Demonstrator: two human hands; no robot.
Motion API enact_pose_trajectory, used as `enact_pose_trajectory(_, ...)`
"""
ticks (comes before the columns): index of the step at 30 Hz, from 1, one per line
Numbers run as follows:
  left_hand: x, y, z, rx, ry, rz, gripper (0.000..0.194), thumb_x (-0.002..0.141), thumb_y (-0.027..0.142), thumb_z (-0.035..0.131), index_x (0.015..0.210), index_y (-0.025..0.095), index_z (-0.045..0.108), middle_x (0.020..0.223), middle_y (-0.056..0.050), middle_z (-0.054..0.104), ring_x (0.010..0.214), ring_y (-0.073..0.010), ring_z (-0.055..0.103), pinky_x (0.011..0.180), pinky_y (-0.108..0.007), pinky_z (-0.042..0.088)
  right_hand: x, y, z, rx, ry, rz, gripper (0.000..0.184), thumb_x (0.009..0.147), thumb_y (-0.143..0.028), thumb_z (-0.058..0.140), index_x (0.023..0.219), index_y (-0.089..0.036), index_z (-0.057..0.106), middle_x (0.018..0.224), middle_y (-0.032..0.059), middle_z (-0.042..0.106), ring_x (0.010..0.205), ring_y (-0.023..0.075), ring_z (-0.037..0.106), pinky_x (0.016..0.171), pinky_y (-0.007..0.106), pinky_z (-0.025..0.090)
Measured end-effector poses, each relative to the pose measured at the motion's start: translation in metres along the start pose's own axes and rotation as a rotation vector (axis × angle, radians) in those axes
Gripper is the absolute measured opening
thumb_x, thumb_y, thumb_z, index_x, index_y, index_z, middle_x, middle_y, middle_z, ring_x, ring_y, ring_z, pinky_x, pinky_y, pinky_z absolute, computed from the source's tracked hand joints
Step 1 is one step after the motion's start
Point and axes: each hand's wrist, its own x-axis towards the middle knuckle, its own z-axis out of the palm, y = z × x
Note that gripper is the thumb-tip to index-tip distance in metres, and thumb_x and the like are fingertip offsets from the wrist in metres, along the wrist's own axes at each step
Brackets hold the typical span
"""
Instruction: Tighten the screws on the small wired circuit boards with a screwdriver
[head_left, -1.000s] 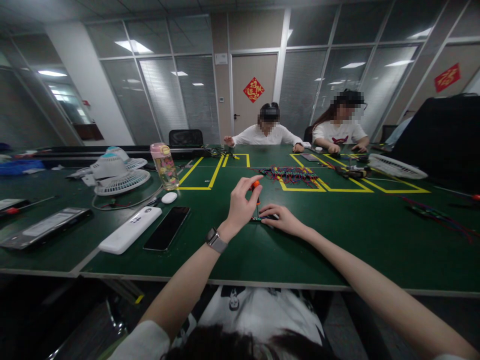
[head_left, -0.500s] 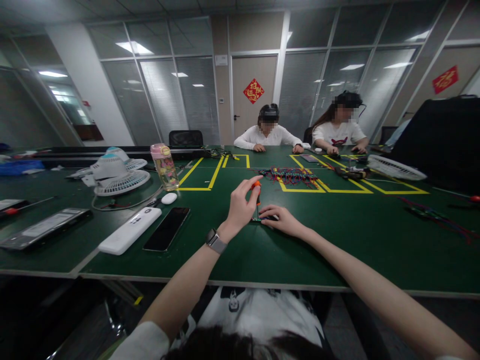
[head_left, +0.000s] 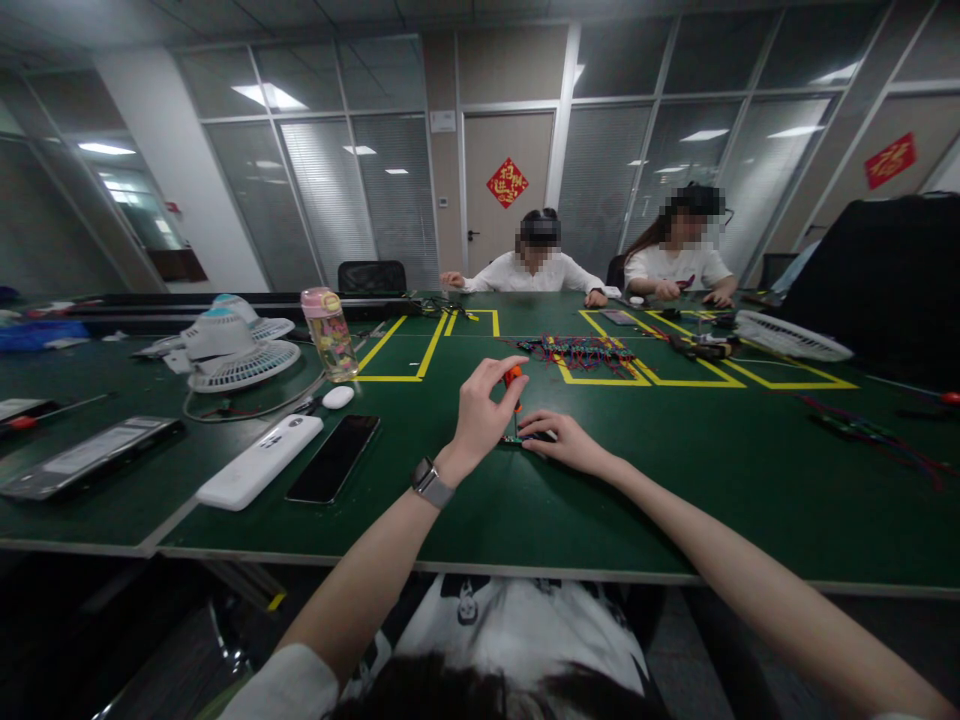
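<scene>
My left hand (head_left: 482, 408), with a watch on its wrist, is closed around the orange handle of a screwdriver (head_left: 514, 376). The screwdriver stands nearly upright, and its thin shaft runs down to a small green circuit board (head_left: 510, 440) on the table. Whether the tip sits in a screw is too small to see. From the other side, my right hand (head_left: 568, 443) grips the board's right end, fingers bent over it and partly hiding it. Beyond both hands lies a bundle of small boards with red and blue wires (head_left: 585, 350).
Left of my hands lie a black phone (head_left: 334, 459), a white power bank (head_left: 261, 462) and a white case (head_left: 338, 397). A bottle (head_left: 331, 335) and white fans (head_left: 244, 345) stand farther back. More wired boards (head_left: 862, 428) lie right. Two co-workers sit opposite.
The fingers of my left hand have shifted slightly around the screwdriver handle. My right hand and the board stay in place. One co-worker's hand opposite has lifted and moved toward the left.
</scene>
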Motion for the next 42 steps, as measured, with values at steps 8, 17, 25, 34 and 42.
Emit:
enact_pose_trajectory(8, -0.0006, -0.0001, -0.0004, -0.011, -0.021, -0.031, 0.029, 0.095, 0.023, 0.041, 0.12, 0.019, 0.057, 0.096, -0.005, 0.062, 0.087, -0.0134, 0.058, 0.08, -0.025, 0.045, 0.0003, -0.002, -0.0004, -0.009, 0.004, 0.004, 0.017, 0.081, -0.028, 0.065, 0.093, -0.022, 0.075, 0.105, 0.0086, 0.067, 0.097, 0.0219, 0.063, 0.092, 0.037, 0.046)
enact_pose_trajectory(17, 0.0008, 0.0021, -0.0008, 0.007, 0.017, -0.009, 0.019, 0.089, 0.023, 0.054, 0.105, 0.018, 0.063, 0.089, -0.003, 0.06, 0.081, -0.0129, 0.057, 0.077, -0.024, 0.046, -0.0001, -0.0029, -0.0009, 0.003, 0.002, 0.005, 0.018, 0.081, -0.03, 0.065, 0.092, -0.021, 0.075, 0.105, 0.0092, 0.066, 0.097, 0.022, 0.062, 0.092, 0.037, 0.046)
enact_pose_trajectory(25, 0.0, 0.0004, -0.0002, 0.005, -0.028, -0.015, 0.029, 0.093, 0.021, 0.046, 0.119, 0.02, 0.056, 0.099, -0.005, 0.059, 0.089, -0.0145, 0.056, 0.084, -0.027, 0.045, -0.0005, -0.0034, -0.0009, 0.002, 0.006, 0.013, 0.018, 0.082, -0.03, 0.064, 0.093, -0.023, 0.075, 0.105, 0.0081, 0.066, 0.097, 0.0214, 0.062, 0.092, 0.037, 0.046)
enact_pose_trajectory(34, -0.0004, -0.0023, 0.0016, 0.003, -0.022, 0.002, 0.032, 0.09, 0.019, 0.05, 0.122, 0.02, 0.055, 0.095, -0.004, 0.058, 0.085, -0.0136, 0.055, 0.082, -0.026, 0.045, 0.0, -0.0024, -0.0006, -0.002, 0.0, 0.01, 0.018, 0.082, -0.029, 0.064, 0.094, -0.02, 0.074, 0.106, 0.0093, 0.066, 0.097, 0.0217, 0.062, 0.091, 0.037, 0.046)
enact_pose_trajectory(42, -0.001, -0.0008, 0.0011, -0.013, -0.061, 0.009, 0.033, 0.092, 0.019, 0.047, 0.124, 0.022, 0.054, 0.104, -0.006, 0.058, 0.093, -0.0145, 0.056, 0.086, -0.028, 0.045, -0.0002, -0.0032, -0.0009, -0.001, 0.004, 0.009, 0.017, 0.082, -0.03, 0.064, 0.093, -0.022, 0.075, 0.105, 0.0081, 0.066, 0.096, 0.0213, 0.062, 0.091, 0.037, 0.046)
